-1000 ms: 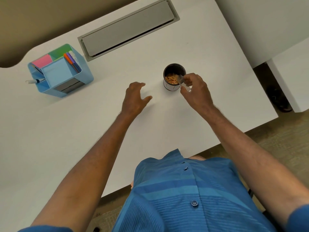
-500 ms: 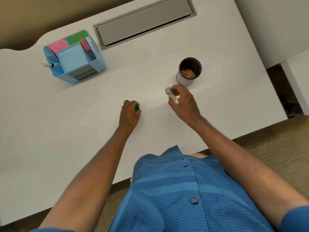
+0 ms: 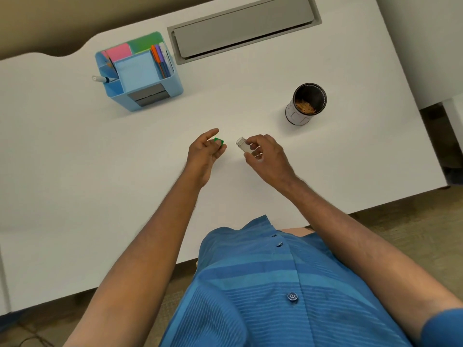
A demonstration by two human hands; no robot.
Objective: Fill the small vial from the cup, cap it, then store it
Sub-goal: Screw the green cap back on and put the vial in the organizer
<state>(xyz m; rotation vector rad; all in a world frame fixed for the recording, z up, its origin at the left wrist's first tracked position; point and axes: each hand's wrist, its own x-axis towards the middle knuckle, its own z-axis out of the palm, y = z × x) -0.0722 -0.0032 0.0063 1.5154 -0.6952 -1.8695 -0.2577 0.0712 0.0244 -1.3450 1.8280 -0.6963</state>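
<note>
Two hands above the table. Left hand pinches a green cap. Right hand grips the uncapped vial, near the cup.

Blue desk organizer, grey cable hatch

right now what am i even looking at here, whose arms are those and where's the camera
There is no machine here. A person wears a wide-angle camera on the head, so the single view looks down over the chest at both bare arms and a white desk.

The left hand pinches a small green cap. The right hand holds a small clear vial, uncapped, its open mouth tilted toward the cap. Whether anything is inside it is too small to tell.

On the desk stand a dark cup with orange-brown bits at its bottom and a blue desk organizer holding sticky notes and pens. A grey cable hatch sits at the desk's far edge.
</note>
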